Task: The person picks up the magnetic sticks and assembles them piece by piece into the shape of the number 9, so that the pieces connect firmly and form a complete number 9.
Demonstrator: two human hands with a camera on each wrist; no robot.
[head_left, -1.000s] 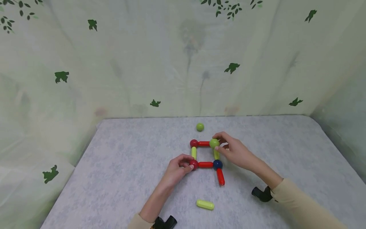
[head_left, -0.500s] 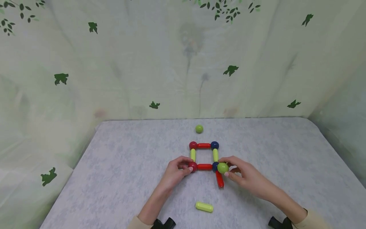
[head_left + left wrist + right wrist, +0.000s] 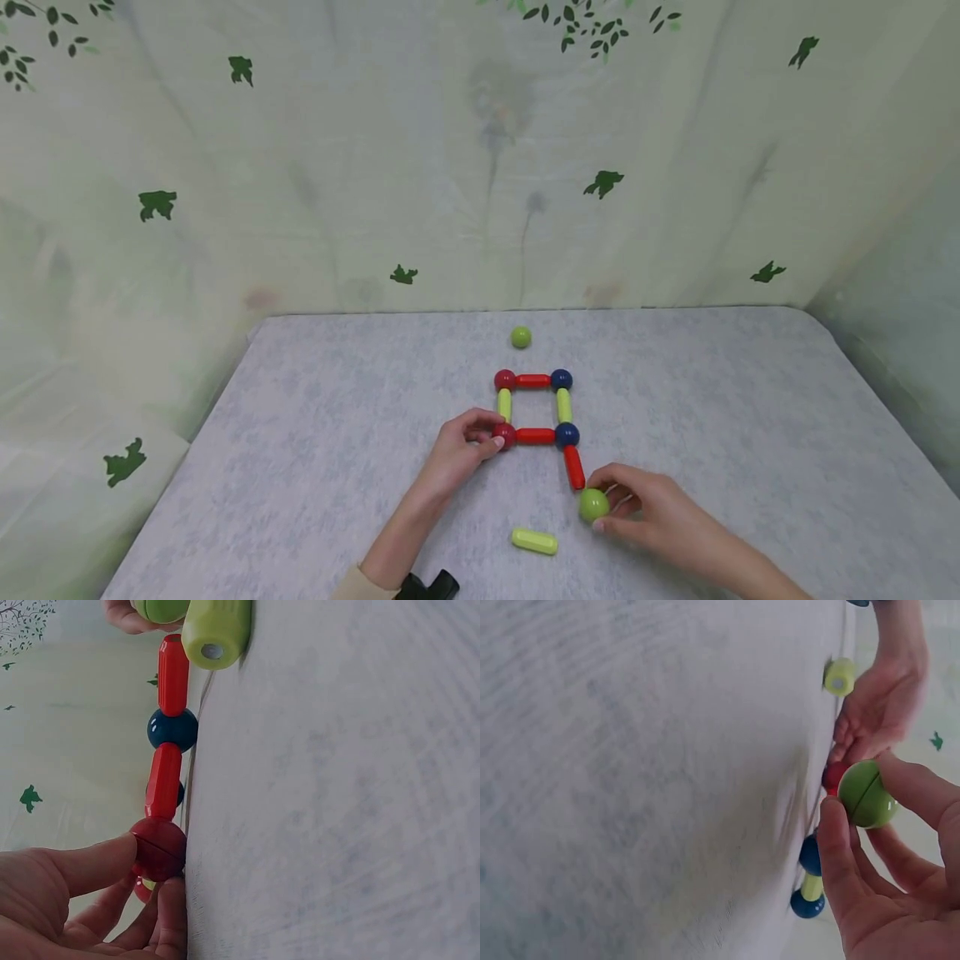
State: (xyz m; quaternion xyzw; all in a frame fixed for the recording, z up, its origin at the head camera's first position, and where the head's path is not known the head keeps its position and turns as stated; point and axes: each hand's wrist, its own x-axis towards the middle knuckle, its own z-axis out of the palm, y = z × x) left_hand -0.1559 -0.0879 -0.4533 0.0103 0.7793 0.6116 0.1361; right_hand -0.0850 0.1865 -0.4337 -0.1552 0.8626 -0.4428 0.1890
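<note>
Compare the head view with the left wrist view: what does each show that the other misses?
Head only: the whole square, the lone green ball behind it, and the right hand pinching a green ball.
Left wrist only: the yellow-green rod end-on.
Both: the left hand holding the red corner ball, and the red rod below the blue ball.

Green ball (image 3: 593,505) (in right hand (image 3: 645,510)) now down beside red rod's (image 3: 574,467) tip

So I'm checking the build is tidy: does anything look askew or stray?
The red rod hanging off the square's blue ball slants slightly. A yellow rod and a green ball lie loose. Nothing looks damaged.
</note>
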